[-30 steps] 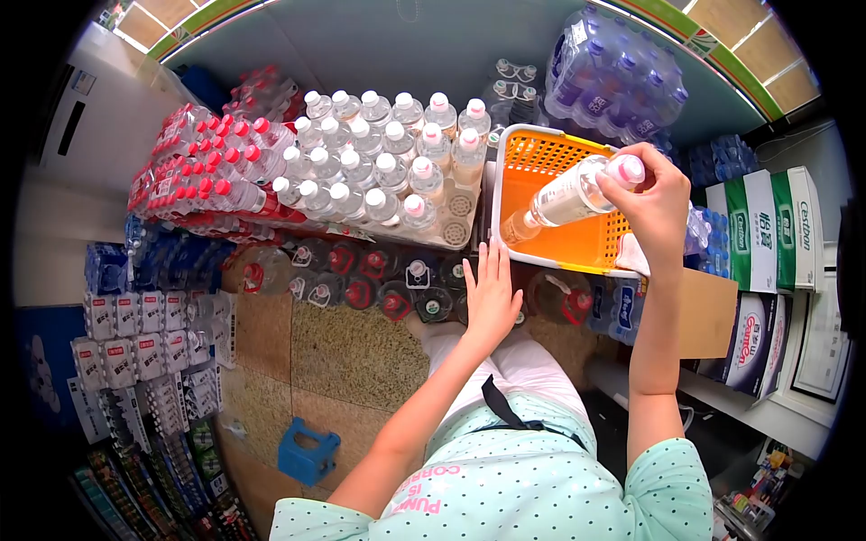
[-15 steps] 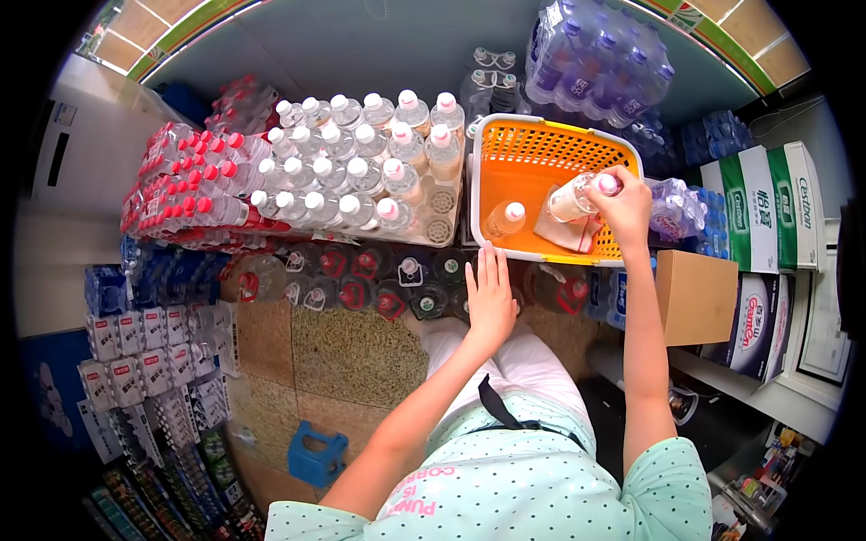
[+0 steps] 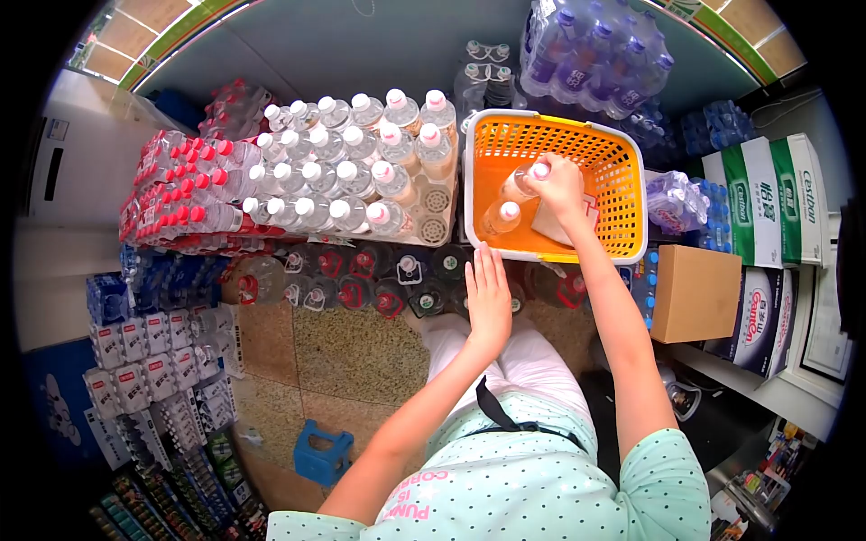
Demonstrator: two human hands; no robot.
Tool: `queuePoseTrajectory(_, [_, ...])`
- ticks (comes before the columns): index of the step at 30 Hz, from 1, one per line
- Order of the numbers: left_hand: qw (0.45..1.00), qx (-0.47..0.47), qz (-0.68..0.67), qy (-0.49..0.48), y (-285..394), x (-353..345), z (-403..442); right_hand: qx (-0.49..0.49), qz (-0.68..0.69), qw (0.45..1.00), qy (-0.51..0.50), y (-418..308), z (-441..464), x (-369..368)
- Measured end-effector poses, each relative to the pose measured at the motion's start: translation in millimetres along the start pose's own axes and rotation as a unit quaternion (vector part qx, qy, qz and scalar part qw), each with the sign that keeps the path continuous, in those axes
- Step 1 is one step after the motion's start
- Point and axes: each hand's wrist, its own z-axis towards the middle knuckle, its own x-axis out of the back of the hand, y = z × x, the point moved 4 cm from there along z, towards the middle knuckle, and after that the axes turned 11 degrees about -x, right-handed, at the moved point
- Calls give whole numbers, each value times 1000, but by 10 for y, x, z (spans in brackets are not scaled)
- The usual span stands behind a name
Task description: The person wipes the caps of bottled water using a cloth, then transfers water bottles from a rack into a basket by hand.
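Note:
Inside the orange basket (image 3: 622,167), my right hand (image 3: 561,187) grips a clear bottle (image 3: 516,186) by its pinkish-white cap. Just in front of it stands another bottle (image 3: 502,218) with the same kind of cap. A folded pale cloth (image 3: 552,223) lies on the basket floor, partly under my right hand and wrist. My left hand (image 3: 488,293) rests with fingers stretched out, fingertips at the near rim of the basket. To the left, rows of capped bottles (image 3: 352,149) stand in a tray (image 3: 437,200) with round slots, several of them uncovered at its right end.
Red-capped bottle packs (image 3: 185,180) are stacked at the far left. Purple-wrapped bottles (image 3: 591,59) sit behind the basket. On the right are a cardboard box (image 3: 695,293) and green-and-white cartons (image 3: 767,203). Large dark bottles (image 3: 370,270) line the front; a blue stool (image 3: 322,453) stands on the floor.
My right hand has moved left within the basket, bringing the bottle from over the cloth to beside the other bottle, now more upright. My left hand stays at the rim.

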Motion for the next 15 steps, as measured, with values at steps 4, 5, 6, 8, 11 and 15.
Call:
queuePoseTrajectory(4, [1000, 1, 9, -22, 4, 29, 9, 13, -5, 1000, -20, -71, 4, -208])
queuePoseTrajectory(5, [1000, 1, 12, -28, 5, 42, 14, 22, -8, 999, -26, -93, 3, -243])
queuePoseTrajectory(6, [999, 1, 17, -29, 7, 36, 15, 21, -10, 999, -30, -107, 2, -277])
queuePoseTrajectory(8, [999, 2, 26, -33, 12, 25, 19, 22, -10, 999, -41, -119, 23, -346])
queuePoseTrajectory(11, [995, 5, 62, -73, 26, 95, 36, 26, -13, 998, -55, -114, 48, -458])
queuePoseTrajectory(15, [995, 5, 60, -80, 29, 79, 39, 33, -26, 997, -60, -165, 27, -534])
